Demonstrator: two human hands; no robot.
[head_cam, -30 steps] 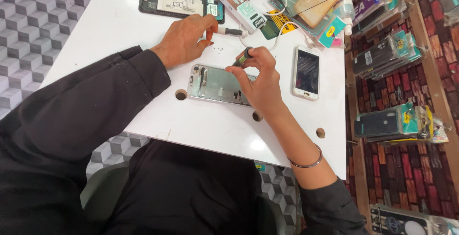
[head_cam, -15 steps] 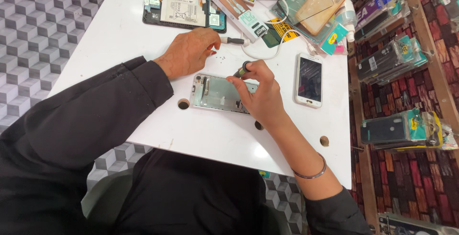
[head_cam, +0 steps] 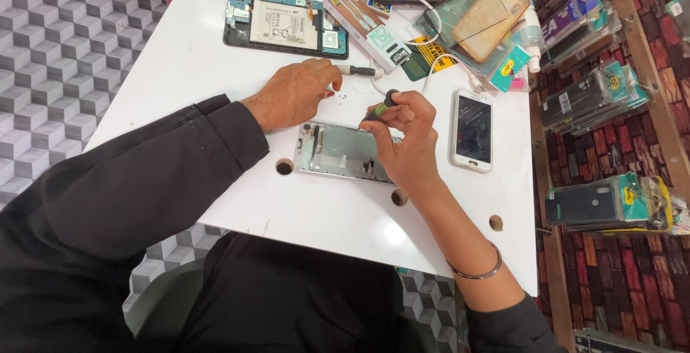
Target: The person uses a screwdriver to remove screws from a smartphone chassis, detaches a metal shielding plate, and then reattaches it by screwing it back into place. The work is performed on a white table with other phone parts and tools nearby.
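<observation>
Gripping still, right hand [head_cam: 406, 141] on screwdriver [head_cam: 381, 106] over opened phone [head_cam: 338, 152]; left hand [head_cam: 295, 94] flat, unmoved.

Screwdriver [head_cam: 382, 106] tip hidden behind right hand [head_cam: 406, 141]; tiny specks [head_cam: 343, 96] near left hand [head_cam: 295, 94], perhaps screws.

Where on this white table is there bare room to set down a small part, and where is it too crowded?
Bare patches: the table left of the opened tablet, and the near strip below the opened phone frame, between the holes. A narrow gap lies between the right hand and the white phone. The far right corner, heaped with cases and cables, is crowded.
</observation>
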